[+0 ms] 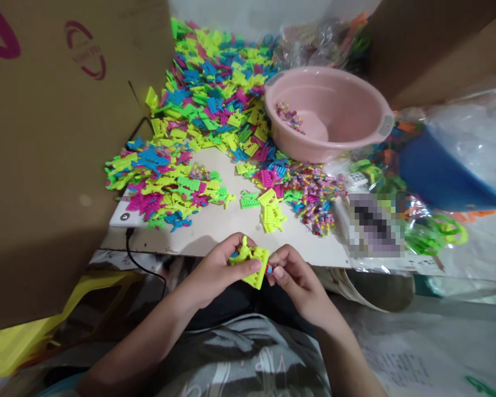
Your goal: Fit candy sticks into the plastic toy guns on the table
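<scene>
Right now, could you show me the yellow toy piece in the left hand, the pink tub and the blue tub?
Yellow toy piece (254, 253): head view, on its upper part.
Pink tub (342, 105): head view, on its inner wall.
Blue tub (434, 170): head view, on its outer wall.

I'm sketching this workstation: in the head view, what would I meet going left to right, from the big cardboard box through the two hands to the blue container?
Cardboard box → left hand → yellow plastic piece → right hand → blue container.
</scene>
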Available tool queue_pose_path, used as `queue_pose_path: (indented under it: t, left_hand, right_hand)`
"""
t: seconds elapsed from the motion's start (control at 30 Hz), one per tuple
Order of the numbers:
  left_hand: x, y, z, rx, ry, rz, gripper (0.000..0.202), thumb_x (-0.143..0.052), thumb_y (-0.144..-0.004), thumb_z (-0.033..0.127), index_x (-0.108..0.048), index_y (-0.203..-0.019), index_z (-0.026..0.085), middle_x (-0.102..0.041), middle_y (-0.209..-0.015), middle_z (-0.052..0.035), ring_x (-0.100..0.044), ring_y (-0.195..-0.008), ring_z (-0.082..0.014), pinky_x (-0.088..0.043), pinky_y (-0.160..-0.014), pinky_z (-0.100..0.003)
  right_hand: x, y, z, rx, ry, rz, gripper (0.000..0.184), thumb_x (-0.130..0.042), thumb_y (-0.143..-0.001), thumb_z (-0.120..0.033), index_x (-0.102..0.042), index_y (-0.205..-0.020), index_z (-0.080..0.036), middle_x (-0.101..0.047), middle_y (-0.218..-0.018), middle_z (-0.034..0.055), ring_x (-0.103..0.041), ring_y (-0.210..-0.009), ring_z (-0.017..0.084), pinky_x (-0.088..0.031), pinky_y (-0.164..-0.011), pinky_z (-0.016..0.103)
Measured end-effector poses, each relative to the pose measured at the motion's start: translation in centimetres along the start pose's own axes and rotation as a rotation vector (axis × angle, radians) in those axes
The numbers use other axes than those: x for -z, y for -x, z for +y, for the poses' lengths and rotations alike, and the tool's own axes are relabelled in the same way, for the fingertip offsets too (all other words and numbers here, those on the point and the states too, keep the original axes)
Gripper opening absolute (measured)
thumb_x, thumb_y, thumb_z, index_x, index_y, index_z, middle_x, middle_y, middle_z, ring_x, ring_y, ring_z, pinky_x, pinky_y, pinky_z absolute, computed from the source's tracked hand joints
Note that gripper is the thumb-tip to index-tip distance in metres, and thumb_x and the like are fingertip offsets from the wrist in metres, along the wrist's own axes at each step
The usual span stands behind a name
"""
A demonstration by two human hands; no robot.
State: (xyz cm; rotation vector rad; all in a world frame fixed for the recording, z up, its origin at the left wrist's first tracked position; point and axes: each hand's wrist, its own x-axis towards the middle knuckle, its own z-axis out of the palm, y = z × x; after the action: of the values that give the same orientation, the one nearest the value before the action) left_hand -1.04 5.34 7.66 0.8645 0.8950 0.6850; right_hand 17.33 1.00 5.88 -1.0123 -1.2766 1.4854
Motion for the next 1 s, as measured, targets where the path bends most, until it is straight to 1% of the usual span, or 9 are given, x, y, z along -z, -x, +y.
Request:
queue_pose_path:
  t: [0.17,0.27,0.37,0.47,0.6,0.7,0.83,0.9,1.0]
  left_hand:
    - [0.1,0.4,0.3,0.001,-0.044,-0.088,0.038,-0.081,-0.070,0.043,-0.055,-0.084,0.019,-0.053,-0.073,0.0049,-0.048,-0.066,-0.0100,-0.037,-0.061,-0.021]
    - [0.0,0.6,0.2,0.027,0.012,-0.137,0.040,-0.082,-0.069,0.043,-0.056,-0.086,0.019,-0.054,-0.075,0.0035,-0.050,-0.068,-0.0111,-0.037,-0.061,-0.021]
    - [0.0,0.7,0.1,0.052,0.075,-0.170,0.040,-0.082,-0.069,0.044,-0.056,-0.086,0.019,-0.054,-0.074,0.0036,-0.048,-0.066,-0.0103,-0.037,-0.060,-0.021]
    - [0.0,0.9,0.1,0.035,0.057,-0.157,0.039,-0.081,-0.070,0.043,-0.055,-0.087,0.020,-0.054,-0.073,0.0037,-0.050,-0.066,-0.0105,-0.038,-0.061,-0.021]
    - [-0.3,1.1,0.6,-0.031,-0.056,-0.103,0.036,-0.080,-0.071,0.042,-0.056,-0.086,0.019,-0.056,-0.074,0.0028,-0.050,-0.066,-0.0110,-0.039,-0.061,-0.022]
    - [-0.6,1.3,1.0,-0.094,-0.128,-0.066,0.032,-0.078,-0.072,0.038,-0.055,-0.084,0.019,-0.057,-0.073,0.0031,-0.049,-0.064,-0.0106,-0.039,-0.060,-0.022]
    - [-0.8,1.6,1.0,-0.161,-0.218,-0.010,0.028,-0.076,-0.073,0.033,-0.054,-0.085,0.020,-0.059,-0.076,0.0019,-0.053,-0.067,-0.0124,-0.042,-0.061,-0.022]
    - [-0.8,1.8,0.9,-0.201,-0.288,0.030,0.025,-0.074,-0.074,0.029,-0.053,-0.086,0.021,-0.059,-0.078,0.0016,-0.054,-0.068,-0.0130,-0.043,-0.062,-0.022]
    - [-0.8,2.0,0.7,-0.248,-0.384,0.054,0.022,-0.072,-0.075,0.026,-0.053,-0.086,0.022,-0.059,-0.079,0.0013,-0.054,-0.069,-0.0137,-0.043,-0.062,-0.022]
  right_hand:
    - [0.1,0.2,0.1,0.015,-0.002,-0.070,0.028,-0.055,-0.097,-0.047,-0.048,-0.085,-0.022,-0.051,-0.071,-0.0029,-0.048,-0.066,0.012,-0.041,-0.064,0.025]
    - [0.0,0.2,0.0,0.012,-0.060,-0.113,0.033,-0.055,-0.095,-0.052,-0.046,-0.083,-0.023,-0.048,-0.068,-0.0039,-0.046,-0.061,0.012,-0.040,-0.060,0.025]
    - [-0.2,0.2,-0.3,0.023,-0.097,-0.133,0.032,-0.056,-0.094,-0.051,-0.045,-0.083,-0.023,-0.049,-0.070,-0.0033,-0.047,-0.062,0.012,-0.042,-0.060,0.024]
    - [-0.3,0.3,-0.6,0.036,-0.093,-0.116,0.029,-0.057,-0.095,-0.047,-0.046,-0.084,-0.023,-0.053,-0.073,-0.0023,-0.050,-0.065,0.012,-0.044,-0.063,0.025]
    - [-0.5,0.4,-0.5,0.078,-0.075,-0.050,0.030,-0.057,-0.095,-0.048,-0.043,-0.084,-0.024,-0.053,-0.071,-0.0027,-0.052,-0.065,0.013,-0.045,-0.064,0.026]
    - [-0.5,0.6,-0.4,0.118,-0.010,-0.009,0.028,-0.054,-0.096,-0.048,-0.042,-0.085,-0.025,-0.053,-0.072,-0.0024,-0.052,-0.067,0.014,-0.045,-0.065,0.026]
    - [-0.2,1.3,-0.4,0.131,0.130,-0.023,0.023,-0.049,-0.100,-0.043,-0.044,-0.087,-0.024,-0.052,-0.077,-0.0004,-0.050,-0.070,0.014,-0.044,-0.065,0.026]
    - [0.1,1.6,-0.5,0.133,0.205,-0.031,0.019,-0.047,-0.101,-0.038,-0.045,-0.088,-0.024,-0.053,-0.080,0.0002,-0.051,-0.073,0.015,-0.043,-0.066,0.027]
    - [0.2,1.9,-0.6,0.136,0.298,-0.044,0.014,-0.045,-0.102,-0.033,-0.044,-0.090,-0.025,-0.055,-0.084,0.0015,-0.053,-0.077,0.016,-0.044,-0.069,0.028]
